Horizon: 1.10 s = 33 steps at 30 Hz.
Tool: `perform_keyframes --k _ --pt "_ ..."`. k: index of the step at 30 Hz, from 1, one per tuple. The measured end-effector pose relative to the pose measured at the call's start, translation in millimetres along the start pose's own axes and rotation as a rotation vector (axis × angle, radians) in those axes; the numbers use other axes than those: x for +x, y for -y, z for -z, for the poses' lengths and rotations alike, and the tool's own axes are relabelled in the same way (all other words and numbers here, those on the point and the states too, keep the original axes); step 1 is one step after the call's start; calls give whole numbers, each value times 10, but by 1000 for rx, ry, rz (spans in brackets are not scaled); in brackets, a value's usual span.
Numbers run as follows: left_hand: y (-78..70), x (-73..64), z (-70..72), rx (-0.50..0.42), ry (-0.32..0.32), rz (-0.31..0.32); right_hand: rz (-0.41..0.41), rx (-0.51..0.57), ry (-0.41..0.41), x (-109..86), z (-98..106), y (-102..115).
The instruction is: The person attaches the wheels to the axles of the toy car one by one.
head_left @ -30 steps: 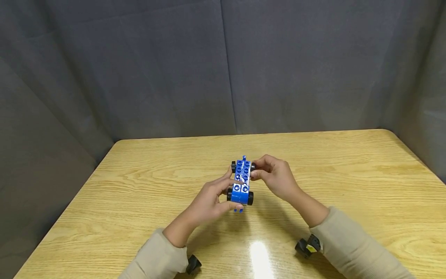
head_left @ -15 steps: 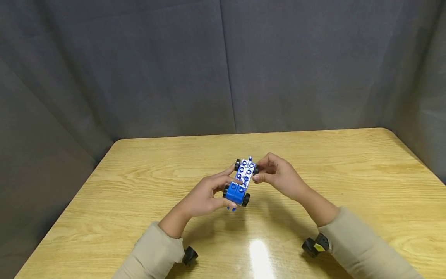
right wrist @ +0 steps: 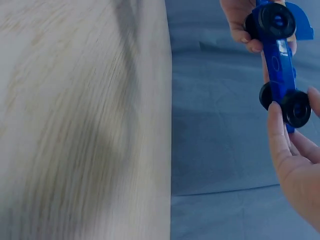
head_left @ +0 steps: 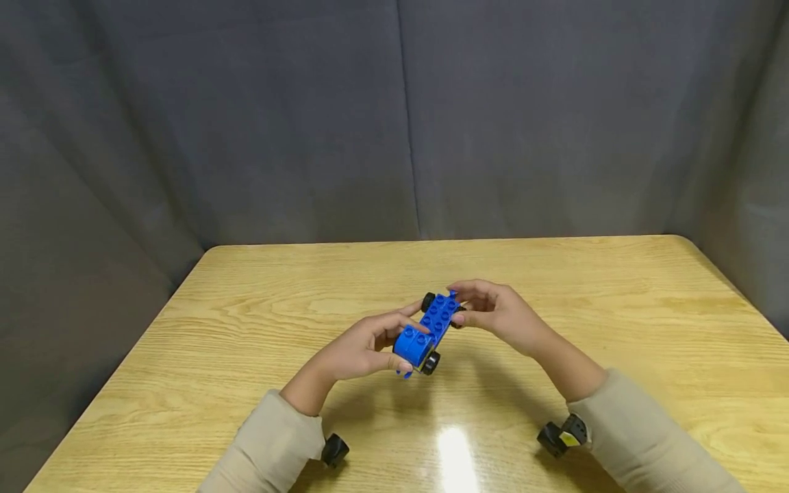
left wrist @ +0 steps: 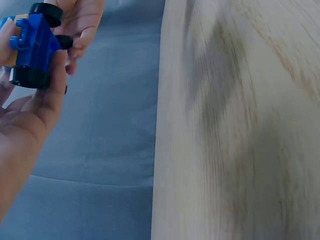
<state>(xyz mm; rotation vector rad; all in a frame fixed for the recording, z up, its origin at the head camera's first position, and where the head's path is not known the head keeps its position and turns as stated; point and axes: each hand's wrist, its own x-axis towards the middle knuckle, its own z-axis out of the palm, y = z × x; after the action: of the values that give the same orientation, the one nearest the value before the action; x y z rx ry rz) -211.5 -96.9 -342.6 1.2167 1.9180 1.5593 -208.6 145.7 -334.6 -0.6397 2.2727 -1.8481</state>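
A blue toy car (head_left: pixel 439 316) with black wheels and studs on top is held up over the table between both hands. Its raised, rounded blue end points toward the person, and a small hitch sticks out at the far end. My left hand (head_left: pixel 364 346) grips the near end, thumb at the front and a finger lying across the studs. With thumb and fingers my right hand (head_left: pixel 502 318) pinches the far right wheel (right wrist: pixel 296 108). In the left wrist view a bit of yellow-orange shows on the car's near end. The left palm hides part of the car's left side.
Below lies a light wooden table (head_left: pixel 246 308) with a bright glare spot near its front. A grey curtain (head_left: pixel 308 137) hangs behind and at both sides. Black wrist cameras (head_left: pixel 335 450) are strapped at both sleeves.
The car has turned clockwise in the head view, its far end swinging right and its near end left. The right hand has shifted slightly right with it; both hands keep their hold.
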Motion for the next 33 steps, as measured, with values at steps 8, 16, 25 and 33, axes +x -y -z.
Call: perform_keyframes --k 8,16,25,33 --pt "23 -13 51 -79 51 57 -19 34 -23 -5 15 -49" --pt "94 36 58 -105 74 85 -62 -62 -121 -31 33 -81" --pt "145 70 24 -65 -27 180 -89 -74 -100 -122 61 -140" --pt "142 87 -17 136 -193 244 -149 -107 -89 -224 141 -214"
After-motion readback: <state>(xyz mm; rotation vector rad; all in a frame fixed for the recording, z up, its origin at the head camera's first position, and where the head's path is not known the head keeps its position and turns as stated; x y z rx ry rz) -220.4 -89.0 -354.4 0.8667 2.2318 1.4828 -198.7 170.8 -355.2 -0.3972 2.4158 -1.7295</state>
